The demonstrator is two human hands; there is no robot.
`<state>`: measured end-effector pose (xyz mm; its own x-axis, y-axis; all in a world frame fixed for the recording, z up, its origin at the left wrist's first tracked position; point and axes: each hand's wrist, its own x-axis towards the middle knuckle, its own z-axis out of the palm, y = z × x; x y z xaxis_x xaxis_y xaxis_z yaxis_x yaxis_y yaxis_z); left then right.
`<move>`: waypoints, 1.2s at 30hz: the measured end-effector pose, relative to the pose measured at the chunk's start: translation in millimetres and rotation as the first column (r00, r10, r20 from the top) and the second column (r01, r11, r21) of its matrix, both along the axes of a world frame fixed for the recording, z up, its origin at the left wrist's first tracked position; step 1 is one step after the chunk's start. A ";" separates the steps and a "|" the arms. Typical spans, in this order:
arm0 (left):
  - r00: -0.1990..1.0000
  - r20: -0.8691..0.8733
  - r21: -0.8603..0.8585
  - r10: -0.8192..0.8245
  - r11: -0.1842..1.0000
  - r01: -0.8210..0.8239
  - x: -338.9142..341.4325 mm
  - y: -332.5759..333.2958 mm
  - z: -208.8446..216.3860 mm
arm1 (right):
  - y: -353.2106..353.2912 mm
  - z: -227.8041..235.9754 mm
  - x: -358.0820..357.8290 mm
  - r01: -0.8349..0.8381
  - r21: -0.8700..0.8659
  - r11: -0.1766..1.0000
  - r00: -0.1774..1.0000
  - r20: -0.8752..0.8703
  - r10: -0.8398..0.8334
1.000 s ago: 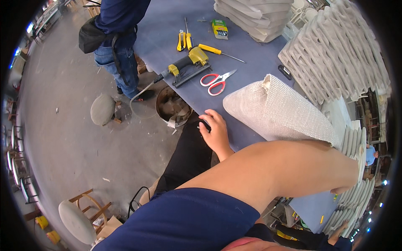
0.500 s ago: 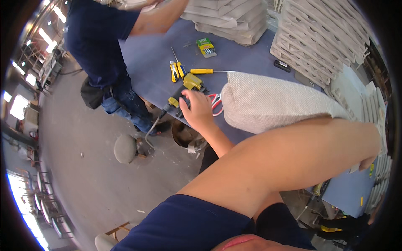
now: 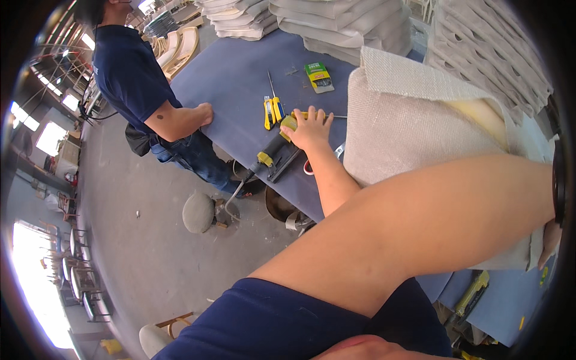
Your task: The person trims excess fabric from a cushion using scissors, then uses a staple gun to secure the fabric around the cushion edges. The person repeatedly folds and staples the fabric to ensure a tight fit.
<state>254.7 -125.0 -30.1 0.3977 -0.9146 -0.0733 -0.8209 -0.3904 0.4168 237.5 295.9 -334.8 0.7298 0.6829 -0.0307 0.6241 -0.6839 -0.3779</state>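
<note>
1. 2 bare arms, crossed: left arm [image 3: 408,222] runs over right forearm [image 3: 336,183].
2. Left arm large, close to camera, slants lower left to far right.
3. Left grip [image 3: 548,243] at right rim, partly hidden; finger pose unclear.
4. Right grip [image 3: 309,130] out front, back of hand up, fingers [image 3: 311,114] spread.

The bright opening [image 3: 37,279] at left glares; edges bend strongly.
</note>
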 end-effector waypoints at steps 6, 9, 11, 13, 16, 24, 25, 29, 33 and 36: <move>1.000 0.009 0.004 0.009 1.000 -0.009 -1.1 4.2 2.3 | -7.7 6.7 14.3 0.111 -0.033 0.993 0.994 0.000 -0.112; 0.999 0.011 0.009 0.034 0.999 -0.034 0.7 11.0 2.3 | -3.4 15.4 15.0 0.051 -0.084 0.995 0.997 -0.052 -0.055; 0.998 0.007 0.013 0.064 0.998 -0.065 3.6 19.1 0.5 | 2.7 21.4 2.2 0.051 -0.096 0.994 0.993 -0.102 -0.061; 0.998 0.011 0.007 0.066 0.998 -0.066 0.2 18.4 1.5 | -0.5 23.2 2.5 0.104 -0.092 0.990 0.985 -0.126 -0.115; 0.998 0.012 0.010 0.067 0.998 -0.067 -4.2 18.2 2.6 | -3.2 25.9 0.8 0.180 -0.044 0.983 0.976 -0.117 -0.184; 0.997 0.019 0.024 0.073 0.997 -0.074 -8.3 13.8 5.0 | -19.3 27.2 -47.2 -0.253 0.236 0.938 0.834 0.545 0.087; 0.996 0.019 0.030 0.087 0.996 -0.088 -7.3 16.9 2.1 | -28.2 38.8 -67.9 -0.345 0.276 0.897 0.807 0.575 0.133; 0.994 0.028 0.033 0.105 0.994 -0.106 -7.2 31.3 2.8 | -98.6 87.1 -149.0 -0.552 0.443 0.706 0.802 0.515 0.304; 0.997 0.025 0.059 0.077 0.995 -0.079 -11.6 28.7 -2.7 | -205.6 94.6 -191.1 -0.430 0.426 0.796 0.891 0.057 0.451; 0.999 0.008 0.065 0.034 0.997 -0.034 -17.2 14.6 4.8 | -307.3 81.3 -211.5 -0.060 0.699 0.713 0.920 -0.238 0.310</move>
<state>237.6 -110.5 -25.3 0.4290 -0.8939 -0.1299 -0.8094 -0.4443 0.3841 26.0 -11.4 -253.5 0.6192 0.7325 0.2829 0.4691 -0.0561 -0.8814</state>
